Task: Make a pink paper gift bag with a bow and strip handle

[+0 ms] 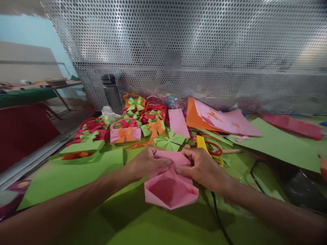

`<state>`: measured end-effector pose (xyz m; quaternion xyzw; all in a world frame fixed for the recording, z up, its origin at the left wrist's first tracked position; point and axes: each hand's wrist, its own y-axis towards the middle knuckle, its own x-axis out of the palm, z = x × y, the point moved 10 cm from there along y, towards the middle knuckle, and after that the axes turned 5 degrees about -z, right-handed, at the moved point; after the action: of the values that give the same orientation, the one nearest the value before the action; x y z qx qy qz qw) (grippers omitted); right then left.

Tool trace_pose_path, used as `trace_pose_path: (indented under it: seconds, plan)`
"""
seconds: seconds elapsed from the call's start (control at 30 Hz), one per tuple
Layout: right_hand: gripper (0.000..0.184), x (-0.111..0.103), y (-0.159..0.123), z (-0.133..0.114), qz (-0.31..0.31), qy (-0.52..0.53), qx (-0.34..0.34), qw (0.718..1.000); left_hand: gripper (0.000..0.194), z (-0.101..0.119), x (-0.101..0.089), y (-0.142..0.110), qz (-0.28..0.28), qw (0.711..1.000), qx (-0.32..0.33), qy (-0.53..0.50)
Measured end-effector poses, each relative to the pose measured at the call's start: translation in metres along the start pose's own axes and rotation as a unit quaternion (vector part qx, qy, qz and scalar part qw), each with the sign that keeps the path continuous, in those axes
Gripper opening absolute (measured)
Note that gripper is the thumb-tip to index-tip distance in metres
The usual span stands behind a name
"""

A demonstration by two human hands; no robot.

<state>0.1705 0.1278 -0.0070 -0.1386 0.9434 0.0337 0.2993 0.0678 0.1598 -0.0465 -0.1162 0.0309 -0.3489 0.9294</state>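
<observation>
Between both hands is a pink paper bag [171, 195], its open mouth facing me and its folded upper part pinched. My left hand [149, 161] grips the left side, thumb pressed on the paper. On the right side, my right hand [198, 168] holds it with thumb and bent fingers. Just beyond the hands lie a green paper bow [170, 140] and an orange paper bow [156, 129]. Small finished paper bags with bows stand behind, among them a pink one [125, 134] and a red one [93, 132].
A grey bottle [112, 95] stands at the back left before a perforated metal panel [204, 51]. Pink and orange sheets [217, 117] and a green sheet [281, 143] lie right. Yellow-handled scissors [218, 160] rest by my right hand, near a black cable [217, 211]. Green paper [84, 173] lies left.
</observation>
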Motion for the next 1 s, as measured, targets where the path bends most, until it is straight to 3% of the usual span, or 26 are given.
trace_pose_path:
  seconds: [0.2, 0.5, 0.83, 1.0]
  plan:
    - [0.017, -0.001, -0.001, -0.004, 0.024, 0.029, -0.019, 0.999, 0.03, -0.009, -0.002, -0.014, 0.007, 0.996, -0.001, -0.094]
    - [0.004, 0.01, -0.006, -0.005, 0.015, 0.017, -0.015, 1.0, 0.025, -0.014, 0.005, -0.018, -0.004, 0.996, 0.014, -0.086]
    - [0.03, 0.015, -0.005, -0.005, 0.018, 0.056, -0.022, 0.998, 0.024, -0.018, 0.013, -0.014, -0.033, 0.996, -0.001, -0.078]
    - [0.039, 0.014, -0.008, -0.004, 0.031, 0.033, -0.02, 0.999, 0.026, -0.024, 0.008, -0.016, 0.009, 0.998, -0.01, -0.058]
